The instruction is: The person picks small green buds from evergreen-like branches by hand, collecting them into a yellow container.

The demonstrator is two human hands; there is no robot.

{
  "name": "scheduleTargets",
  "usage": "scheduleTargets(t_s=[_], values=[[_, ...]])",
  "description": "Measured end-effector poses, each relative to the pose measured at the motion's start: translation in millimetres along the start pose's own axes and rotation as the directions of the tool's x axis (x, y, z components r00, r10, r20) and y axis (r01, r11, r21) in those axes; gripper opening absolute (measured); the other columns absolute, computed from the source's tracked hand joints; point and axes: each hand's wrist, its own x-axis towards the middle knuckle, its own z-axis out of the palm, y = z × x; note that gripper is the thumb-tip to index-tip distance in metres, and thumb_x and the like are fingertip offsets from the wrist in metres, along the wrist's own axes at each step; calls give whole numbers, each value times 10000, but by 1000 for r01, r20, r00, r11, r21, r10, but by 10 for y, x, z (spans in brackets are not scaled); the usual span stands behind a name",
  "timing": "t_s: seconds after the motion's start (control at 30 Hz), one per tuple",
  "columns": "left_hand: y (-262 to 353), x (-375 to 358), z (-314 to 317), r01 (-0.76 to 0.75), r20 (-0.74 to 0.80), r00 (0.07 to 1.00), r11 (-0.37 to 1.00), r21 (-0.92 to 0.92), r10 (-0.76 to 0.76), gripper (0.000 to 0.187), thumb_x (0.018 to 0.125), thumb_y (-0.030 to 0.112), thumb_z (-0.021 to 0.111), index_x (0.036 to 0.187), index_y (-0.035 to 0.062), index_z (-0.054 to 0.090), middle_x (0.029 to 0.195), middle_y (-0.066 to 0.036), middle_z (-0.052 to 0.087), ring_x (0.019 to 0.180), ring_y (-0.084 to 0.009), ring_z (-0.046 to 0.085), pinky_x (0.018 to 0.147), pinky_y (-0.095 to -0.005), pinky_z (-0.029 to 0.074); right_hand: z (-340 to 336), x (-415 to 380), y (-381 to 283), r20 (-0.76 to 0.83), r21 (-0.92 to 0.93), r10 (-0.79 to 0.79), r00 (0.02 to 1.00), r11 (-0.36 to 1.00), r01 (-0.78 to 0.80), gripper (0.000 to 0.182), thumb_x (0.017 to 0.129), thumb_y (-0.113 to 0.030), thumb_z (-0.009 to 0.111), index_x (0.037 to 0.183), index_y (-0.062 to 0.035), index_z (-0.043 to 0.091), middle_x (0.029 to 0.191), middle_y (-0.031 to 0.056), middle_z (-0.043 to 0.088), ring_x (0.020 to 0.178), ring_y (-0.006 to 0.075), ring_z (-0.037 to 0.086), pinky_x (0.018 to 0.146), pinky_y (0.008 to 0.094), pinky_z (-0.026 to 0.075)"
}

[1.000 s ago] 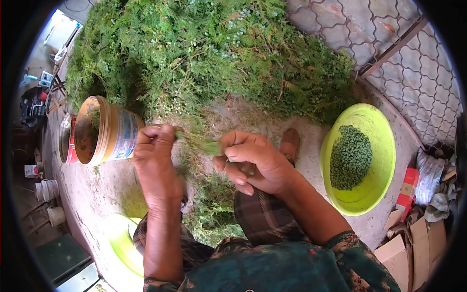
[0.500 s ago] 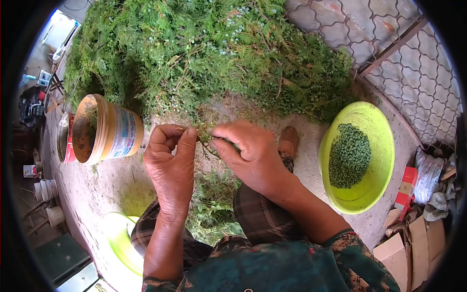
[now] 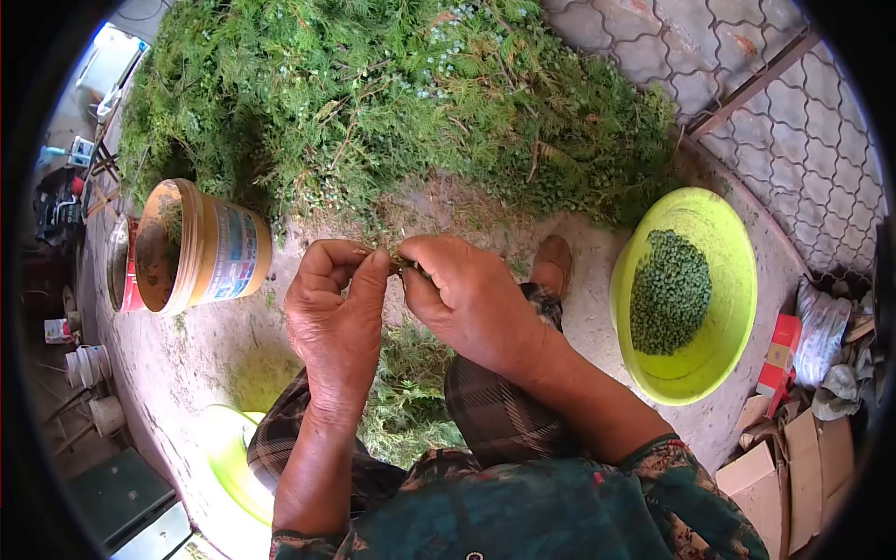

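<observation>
My left hand (image 3: 336, 303) pinches a small conifer twig (image 3: 399, 265) between thumb and forefinger, in front of my knees. Closed as well, my right hand (image 3: 476, 294) meets it from the other side, with thumb and forefinger on the same twig. Most of the twig is hidden by the fingers. Beyond both hands lies a big heap of green conifer branches (image 3: 373, 112) bearing small pale-green cones. More cut sprigs (image 3: 406, 392) lie on the floor between my legs. A lime-yellow basin (image 3: 733, 317) at right holds many small green cones (image 3: 670, 294).
An orange-yellow bucket (image 3: 233, 252) leans at left beside a red one (image 3: 129, 266). Part of another lime basin (image 3: 224, 457) shows by my left leg. My shoe (image 3: 553, 261) stands below the heap. Cardboard (image 3: 807, 457) and a red box (image 3: 779, 355) lie far right.
My hands have come closer together, so the fingertips now nearly touch around the twig. Less of the twig shows between them. The view has shifted slightly.
</observation>
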Motion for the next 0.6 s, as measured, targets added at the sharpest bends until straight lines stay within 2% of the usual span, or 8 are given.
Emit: scheduleTargets(t_s=[0.07,0.17,0.27,0.3,0.37,0.4,0.5,0.6], values=[[-11,-4,-1,-5,12,1000,999,38,5,109,827,14,640,850,9,534,736,-23,586,689,-41,515,593,-184,412,-3,-1,42,-3,3,23,1000,1000,-23,172,785,-96,599,931,-15,556,721,153,571,635,309,574,558,410,461],[0,25,-3,116,64,992,987,-113,-110,99,831,6,624,854,17,528,747,-36,593,711,-67,542,661,-205,441,-90,31,126,181,425,239,954,855,-295,218,796,-85,575,988,15,553,645,84,561,512,166,522,464,327,412],[-4,55,48,226,110,974,905,-361,-199,90,837,11,609,860,22,523,749,-43,593,702,-98,558,737,-241,460,-273,57,78,533,617,428,730,394,-681,192,841,-110,536,999,-5,568,725,-20,542,524,6,402,424,181,301],[-48,71,54,204,77,979,909,-364,-189,90,840,20,606,867,22,520,752,-48,595,698,-111,562,761,-255,462,-310,48,110,531,618,431,730,392,-681,192,841,-110,536,999,-5,568,725,-20,542,524,6,402,424,181,301],[-133,96,41,183,45,983,913,-365,-179,92,842,30,604,873,22,517,754,-54,596,695,-124,566,786,-268,463,-360,54,232,610,783,333,719,-112,-612,171,826,-84,488,973,-13,537,700,33,512,418,29,344,367,188,274],[-175,112,22,211,29,976,919,-333,-214,90,851,42,593,900,35,517,789,-48,583,743,-133,570,803,-267,454,-333,20,357,615,788,276,739,-180,-589,179,837,-136,455,958,-23,522,735,59,509,409,43,328,354,191,276],[-307,173,-2,248,55,969,942,-228,-241,98,851,63,588,919,42,522,827,-44,575,789,-143,572,802,-263,449,-386,7,403,561,823,290,776,-296,-484,223,843,-185,437,962,-18,524,747,77,521,422,40,344,349,197,278],[-614,220,-21,235,141,960,969,71,-243,89,837,90,579,867,20,532,811,-72,599,750,-162,573,735,-311,459,-626,-97,460,460,879,425,780,-95,-466,253,880,-275,442,846,-47,546,687,25,524,422,40,351,351,195,298]])
